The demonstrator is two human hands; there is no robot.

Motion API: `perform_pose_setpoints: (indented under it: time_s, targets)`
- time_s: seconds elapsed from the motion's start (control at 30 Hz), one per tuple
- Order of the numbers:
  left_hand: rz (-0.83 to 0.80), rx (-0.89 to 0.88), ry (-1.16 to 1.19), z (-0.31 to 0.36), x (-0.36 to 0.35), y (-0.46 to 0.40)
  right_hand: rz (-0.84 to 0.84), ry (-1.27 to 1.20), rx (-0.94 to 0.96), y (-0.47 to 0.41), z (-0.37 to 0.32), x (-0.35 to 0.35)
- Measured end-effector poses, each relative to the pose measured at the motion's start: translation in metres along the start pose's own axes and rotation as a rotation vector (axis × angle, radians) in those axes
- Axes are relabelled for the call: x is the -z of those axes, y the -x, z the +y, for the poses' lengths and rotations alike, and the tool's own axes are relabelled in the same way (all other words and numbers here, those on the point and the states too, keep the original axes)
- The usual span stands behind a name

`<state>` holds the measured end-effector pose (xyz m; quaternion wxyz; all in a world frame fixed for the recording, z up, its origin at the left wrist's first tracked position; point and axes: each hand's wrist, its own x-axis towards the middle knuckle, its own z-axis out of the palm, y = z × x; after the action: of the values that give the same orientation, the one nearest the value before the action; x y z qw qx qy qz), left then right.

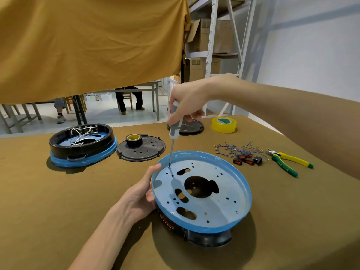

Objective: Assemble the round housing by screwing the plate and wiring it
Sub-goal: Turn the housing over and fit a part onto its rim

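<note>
Screwdriver (174,125) tip sits on a screw point near the left edge of the metal plate (202,193), inside the blue-rimmed round housing (201,193). Can't tell from here whether a screw is actually under the tip; too small to see.

Right hand (186,102) holds the screwdriver handle from the top, fingers curled round it, shaft nearly upright. Left hand (143,193) grips the housing's left rim, thumb hooked over the edge just beside the tip.

Risks as I see them:
- Tip slips out of the head and skids across the plate, or jabs the left thumb, which is very close.
- Housing sits tilted on its black base, so downward push could rock it if the left-hand grip slackens.
- Shaft leaning off vertical could cross-thread the screw.

Everything relative to the housing: loose blue wires (235,148) and red switches (246,159) behind it to the right, green-yellow pliers (286,160) further right. Yellow tape roll (224,124) well behind. Black perforated disc (141,149) with a black tape roll (134,140) on it behind-left; a second housing (82,146), already wired, further left.

Surface is a brown matte table (58,191). An ochre cloth (87,41) hangs behind it; metal shelving (212,36) with cardboard boxes stands at the back.
</note>
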<state>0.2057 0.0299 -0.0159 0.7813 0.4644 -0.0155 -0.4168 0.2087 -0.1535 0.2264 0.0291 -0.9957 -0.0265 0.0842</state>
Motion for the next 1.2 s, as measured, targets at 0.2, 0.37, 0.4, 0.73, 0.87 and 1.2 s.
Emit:
perform_pose_setpoints:
  time_s: [0.2, 0.37, 0.4, 0.73, 0.87, 1.2]
  targets:
    - [-0.025, 0.026, 0.002, 0.001, -0.003, 0.007, 0.068, -0.179, 0.095, -0.002, 0.003, -0.011]
    - [-0.007, 0.020, -0.048, 0.002, -0.006, 0.009, 0.100, -0.139, 0.048, -0.002, 0.017, -0.015]
    - [0.002, 0.016, -0.053, 0.002, -0.006, 0.009, 0.142, -0.058, 0.017, -0.004, 0.020, -0.018]
    - [0.094, -0.085, -0.094, -0.002, -0.015, 0.010, 0.052, -0.177, 0.014, 0.015, 0.023, -0.012]
    - [0.103, -0.173, -0.129, 0.004, -0.031, 0.019, 0.199, -0.254, 0.053, 0.042, 0.035, -0.014]
    - [0.412, -0.835, -0.638, 0.053, -0.088, 0.039, 0.472, -0.814, 0.113, 0.118, 0.109, -0.088]
